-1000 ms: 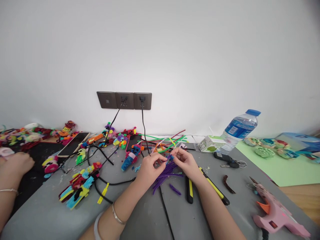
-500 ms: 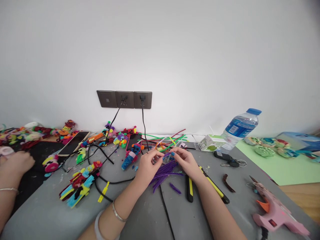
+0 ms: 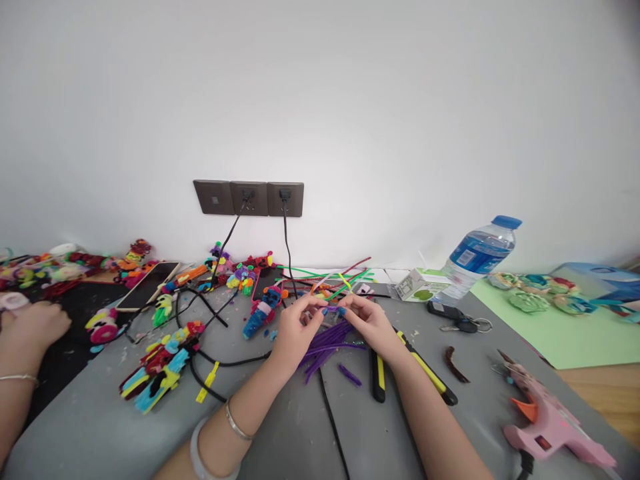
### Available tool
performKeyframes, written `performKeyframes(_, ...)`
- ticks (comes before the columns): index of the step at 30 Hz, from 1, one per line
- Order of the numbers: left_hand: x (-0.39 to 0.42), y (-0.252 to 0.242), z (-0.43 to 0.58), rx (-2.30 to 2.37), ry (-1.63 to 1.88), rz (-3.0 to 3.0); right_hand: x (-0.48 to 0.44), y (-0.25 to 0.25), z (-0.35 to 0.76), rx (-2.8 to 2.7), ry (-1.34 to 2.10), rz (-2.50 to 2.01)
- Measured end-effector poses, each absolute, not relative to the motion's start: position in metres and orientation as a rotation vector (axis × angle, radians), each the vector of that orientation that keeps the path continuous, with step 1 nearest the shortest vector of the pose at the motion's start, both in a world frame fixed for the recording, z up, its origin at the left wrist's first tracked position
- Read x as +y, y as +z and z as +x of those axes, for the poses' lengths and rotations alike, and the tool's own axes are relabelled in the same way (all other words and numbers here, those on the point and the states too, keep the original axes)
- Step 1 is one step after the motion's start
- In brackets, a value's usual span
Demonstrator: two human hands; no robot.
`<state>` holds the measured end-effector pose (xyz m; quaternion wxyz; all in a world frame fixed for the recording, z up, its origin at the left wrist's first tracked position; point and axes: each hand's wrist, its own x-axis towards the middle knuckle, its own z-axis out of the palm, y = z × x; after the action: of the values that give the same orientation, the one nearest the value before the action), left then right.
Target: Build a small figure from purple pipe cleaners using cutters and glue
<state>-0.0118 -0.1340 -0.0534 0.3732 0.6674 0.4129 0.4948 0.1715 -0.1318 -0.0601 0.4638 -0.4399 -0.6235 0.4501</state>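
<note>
My left hand (image 3: pixel 299 331) and my right hand (image 3: pixel 369 325) meet near the middle of the grey table (image 3: pixel 280 433). Both pinch a small purple fuzzy piece (image 3: pixel 332 309) between thumb and fingers, one hand at each side of it. Just below the fingertips lies a bundle of purple pipe cleaners (image 3: pixel 327 347). A short purple piece (image 3: pixel 349 375) rests apart from the bundle. Near my right forearm are yellow-and-black tool handles (image 3: pixel 379 377), partly hidden by the arm.
Left are fuzzy figures (image 3: pixel 163 373), cables and a phone (image 3: pixel 148 287). Another person's hand (image 3: pixel 37 328) is at the far left. Right are a bottle (image 3: pixel 477 257), a small carton (image 3: pixel 423 285), keys (image 3: pixel 466 325) and a pink glue gun (image 3: pixel 550 420).
My hands have come closer together, their fingertips now nearly touching around the purple piece. My right hand has shifted slightly left.
</note>
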Motion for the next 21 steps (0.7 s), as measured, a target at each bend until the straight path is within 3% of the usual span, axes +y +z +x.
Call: performKeyframes(21,-0.1312,-0.0602,-0.0102,0.977,1.233,1.503,-0.1317,-0.0613,0.1711,-1.57,1.077,-1.095)
